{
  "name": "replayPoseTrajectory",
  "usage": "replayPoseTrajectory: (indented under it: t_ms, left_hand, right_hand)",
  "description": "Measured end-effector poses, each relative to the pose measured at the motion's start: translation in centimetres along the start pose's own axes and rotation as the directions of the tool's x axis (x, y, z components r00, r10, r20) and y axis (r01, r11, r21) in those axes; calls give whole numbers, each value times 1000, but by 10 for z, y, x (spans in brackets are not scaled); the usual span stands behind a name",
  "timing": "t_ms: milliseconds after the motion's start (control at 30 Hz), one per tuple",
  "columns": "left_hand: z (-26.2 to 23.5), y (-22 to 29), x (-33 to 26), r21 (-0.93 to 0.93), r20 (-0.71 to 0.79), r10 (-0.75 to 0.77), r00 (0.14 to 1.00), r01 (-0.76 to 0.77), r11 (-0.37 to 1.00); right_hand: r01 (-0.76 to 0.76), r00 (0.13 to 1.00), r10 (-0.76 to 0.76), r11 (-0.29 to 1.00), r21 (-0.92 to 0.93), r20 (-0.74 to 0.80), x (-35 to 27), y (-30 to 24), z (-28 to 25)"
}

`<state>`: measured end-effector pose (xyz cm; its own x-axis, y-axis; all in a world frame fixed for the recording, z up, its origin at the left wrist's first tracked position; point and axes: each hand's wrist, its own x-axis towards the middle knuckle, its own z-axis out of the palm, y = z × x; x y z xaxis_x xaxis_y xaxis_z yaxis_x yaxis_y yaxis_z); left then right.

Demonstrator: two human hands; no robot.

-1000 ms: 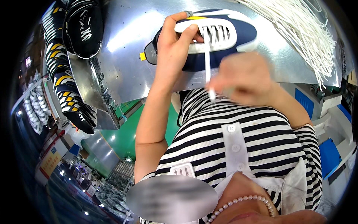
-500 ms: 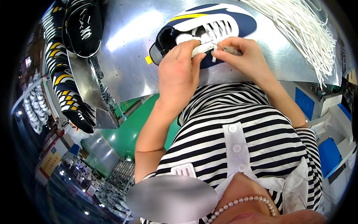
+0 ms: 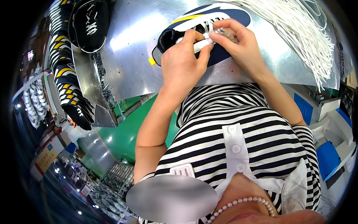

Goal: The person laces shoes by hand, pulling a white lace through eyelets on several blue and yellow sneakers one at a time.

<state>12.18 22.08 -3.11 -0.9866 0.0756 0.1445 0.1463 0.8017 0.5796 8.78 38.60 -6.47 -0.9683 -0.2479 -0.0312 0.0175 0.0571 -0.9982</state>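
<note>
Both hands worked at the opening of a navy and white shoe point(image 3: 219, 56), which lay on its sole on the metal bench point(image 3: 130, 65), its toe toward the right and its yellow heel tab toward the left. The left hand point(image 3: 183, 58) was closed in a pinch, thumb and forefinger gripping the shoe's near white eyelet edge, the back of the hand turned up and covering part of the collar. The right hand point(image 3: 241, 44) was nearly closed too, thumb and forefinger drawn together around a white lace point(image 3: 210, 28) above the throat; its other fingers curled beneath, their contact hard to tell. The fingertips of the two hands almost met. A bundle of white laces point(image 3: 298, 35) lay on the bench to the right, well apart from both.
</note>
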Motion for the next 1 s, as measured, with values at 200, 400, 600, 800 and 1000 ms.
replayPoseTrajectory:
  t_ms: [200,400,600,800,1000]
  left_hand:
    - [2,-4,1,108,-8,-2,1000,2,994]
    - [2,-5,2,23,21,76,997,-77,997]
    - [2,-11,1,22,89,285,954,-288,957]
    - [-6,-8,-11,-4,144,115,983,-115,993]
    - [-23,-7,2,56,472,88,877,-130,990]
  right_hand:
    - [-81,990,93,991,-111,110,-32,-20,-19]
    - [-58,989,83,978,-201,121,-27,-10,-17]
    - [-23,998,38,970,-241,56,-9,-11,9]
    - [-121,923,241,922,-367,301,-10,-33,-47]
    - [219,942,-326,771,-598,-75,22,12,-23]
